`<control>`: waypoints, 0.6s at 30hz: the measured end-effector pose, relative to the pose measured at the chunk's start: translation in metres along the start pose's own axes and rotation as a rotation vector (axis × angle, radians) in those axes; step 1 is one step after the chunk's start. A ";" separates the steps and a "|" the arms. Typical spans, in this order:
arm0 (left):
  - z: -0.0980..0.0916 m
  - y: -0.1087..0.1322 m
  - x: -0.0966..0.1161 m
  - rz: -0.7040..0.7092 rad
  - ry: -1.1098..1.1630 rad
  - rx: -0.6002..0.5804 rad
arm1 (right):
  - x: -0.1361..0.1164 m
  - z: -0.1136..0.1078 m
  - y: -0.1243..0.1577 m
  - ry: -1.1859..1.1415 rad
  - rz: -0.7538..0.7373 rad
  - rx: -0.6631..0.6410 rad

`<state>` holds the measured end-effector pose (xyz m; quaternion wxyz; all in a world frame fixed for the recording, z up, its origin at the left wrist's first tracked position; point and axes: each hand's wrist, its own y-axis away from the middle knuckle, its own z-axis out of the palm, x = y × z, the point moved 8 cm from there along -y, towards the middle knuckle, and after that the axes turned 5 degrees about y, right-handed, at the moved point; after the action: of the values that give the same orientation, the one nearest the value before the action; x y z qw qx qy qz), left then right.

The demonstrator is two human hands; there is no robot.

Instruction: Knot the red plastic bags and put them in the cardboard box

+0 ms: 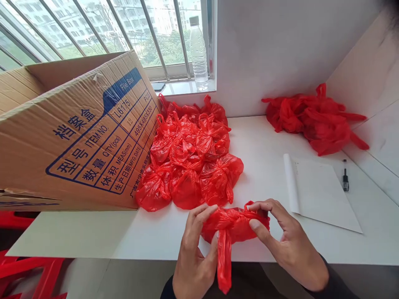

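A knotted red plastic bag (238, 226) is held between my two hands at the table's front edge, its contents hidden. My left hand (195, 249) grips the bag's left side, thumb in front and fingers behind, beside a twisted handle (224, 261) that hangs down past the edge. My right hand (285, 238) pinches the right side near the other handle, with thumb and forefinger on the plastic. Just beyond, several tied red bags (187, 187) stand packed together in rows against the carton.
A large open cardboard carton (93, 145) fills the left of the white table (255, 166). Loose red bags (314, 118) lie in a heap at the back right, near a paper pad (321, 195) and a black marker (345, 178). A clear bottle (198, 56) stands on the windowsill.
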<state>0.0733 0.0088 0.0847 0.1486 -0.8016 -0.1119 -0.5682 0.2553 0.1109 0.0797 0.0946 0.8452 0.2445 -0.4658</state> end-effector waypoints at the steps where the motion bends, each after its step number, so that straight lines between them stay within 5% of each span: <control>1: 0.003 0.000 0.005 0.035 -0.036 -0.017 | -0.003 0.004 0.000 0.016 -0.023 -0.025; 5: 0.001 -0.003 0.007 0.039 -0.045 -0.041 | -0.003 0.005 -0.001 0.028 -0.058 -0.012; 11: -0.036 0.000 -0.022 -0.137 0.071 0.144 | 0.028 -0.025 0.002 0.049 0.150 0.114; 18: -0.012 -0.002 0.005 -0.025 0.095 -0.003 | -0.008 0.012 0.000 0.144 -0.128 -0.043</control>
<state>0.0637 0.0058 0.0932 0.1457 -0.7725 -0.1137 -0.6075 0.2423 0.1039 0.0795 0.0650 0.8569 0.3143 -0.4033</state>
